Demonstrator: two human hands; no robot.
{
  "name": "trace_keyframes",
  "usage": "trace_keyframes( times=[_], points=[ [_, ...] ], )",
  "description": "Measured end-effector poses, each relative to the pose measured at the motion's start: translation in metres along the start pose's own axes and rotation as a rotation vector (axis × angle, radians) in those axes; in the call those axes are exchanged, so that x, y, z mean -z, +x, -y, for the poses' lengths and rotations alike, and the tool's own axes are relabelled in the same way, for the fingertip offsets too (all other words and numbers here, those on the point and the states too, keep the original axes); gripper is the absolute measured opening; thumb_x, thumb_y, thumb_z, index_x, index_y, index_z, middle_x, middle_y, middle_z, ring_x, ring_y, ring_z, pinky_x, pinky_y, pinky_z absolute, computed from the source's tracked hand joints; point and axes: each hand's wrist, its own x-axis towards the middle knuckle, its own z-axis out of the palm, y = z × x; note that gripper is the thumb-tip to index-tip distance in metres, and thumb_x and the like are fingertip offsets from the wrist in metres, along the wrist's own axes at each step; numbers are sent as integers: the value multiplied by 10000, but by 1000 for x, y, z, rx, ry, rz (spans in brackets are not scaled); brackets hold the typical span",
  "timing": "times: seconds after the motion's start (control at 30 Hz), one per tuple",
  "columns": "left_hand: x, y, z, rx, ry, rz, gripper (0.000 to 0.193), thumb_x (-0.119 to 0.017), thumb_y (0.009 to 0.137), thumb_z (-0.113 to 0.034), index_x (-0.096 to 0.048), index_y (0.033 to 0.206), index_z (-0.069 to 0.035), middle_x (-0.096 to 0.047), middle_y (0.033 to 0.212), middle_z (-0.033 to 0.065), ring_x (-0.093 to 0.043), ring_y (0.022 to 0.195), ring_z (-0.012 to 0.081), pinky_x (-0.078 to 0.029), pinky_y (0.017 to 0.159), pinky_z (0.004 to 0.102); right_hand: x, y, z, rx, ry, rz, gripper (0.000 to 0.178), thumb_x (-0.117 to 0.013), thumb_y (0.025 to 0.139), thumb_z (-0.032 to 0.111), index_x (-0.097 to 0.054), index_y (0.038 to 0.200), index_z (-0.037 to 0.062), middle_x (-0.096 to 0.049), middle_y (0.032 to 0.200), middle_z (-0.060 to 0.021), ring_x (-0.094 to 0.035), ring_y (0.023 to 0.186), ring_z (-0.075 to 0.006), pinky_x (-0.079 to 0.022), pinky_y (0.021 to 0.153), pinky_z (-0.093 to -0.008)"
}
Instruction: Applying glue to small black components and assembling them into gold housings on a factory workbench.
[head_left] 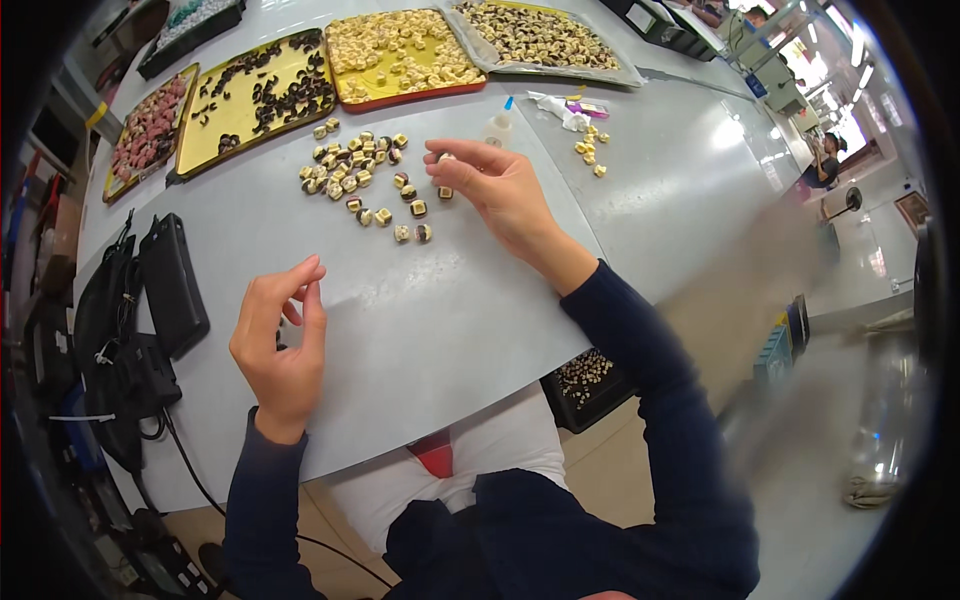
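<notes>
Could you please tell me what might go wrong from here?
The right hand might scatter the loose cream-and-dark pieces lying close to it. Moving farther out, it could tip the blue-tipped bottle just beyond it. The black cable running past the left sleeve might snag.

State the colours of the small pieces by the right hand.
Small pieces: cream and dark brown, head view.

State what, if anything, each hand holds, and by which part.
The right hand seems to pinch a small pale piece between thumb and finger; its gripped part is unclear. Left hand: cannot be told.
</notes>
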Motion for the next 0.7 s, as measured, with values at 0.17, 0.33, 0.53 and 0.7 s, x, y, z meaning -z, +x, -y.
trace_keyframes(
  times=[0.17,0.33,0.53,0.7],
  points=[
    [14,11,9,-12,116,30,228,-599,739,91,-645,917,-44,-637,830,61,-542,658,166,-401,522,240,14,8,-13,51,-102,7,266,-581,886,135,-588,1078,-49,-638,959,-104,-609,859,-137,-488,772,-247],
    [42,23,23,75,161,190,160,-672,736,-14,-646,891,-40,-616,825,50,-536,688,145,-407,583,240,19,9,-10,61,-183,-2,251,-590,885,159,-616,1039,-37,-638,906,-69,-575,786,-95,-465,722,-216],
    [67,17,37,298,206,484,160,-723,691,-84,-665,834,-42,-599,796,39,-531,660,142,-411,594,243,6,5,-12,22,-253,87,260,-600,869,117,-607,1083,-31,-633,954,-81,-558,797,-102,-453,726,-225],
    [67,19,35,368,172,598,133,-710,702,-96,-666,802,-19,-585,771,81,-550,639,173,-448,600,280,-5,3,-11,67,-338,132,329,-595,861,89,-569,1177,2,-627,1055,-86,-562,852,-97,-462,799,-232]
  ],
)
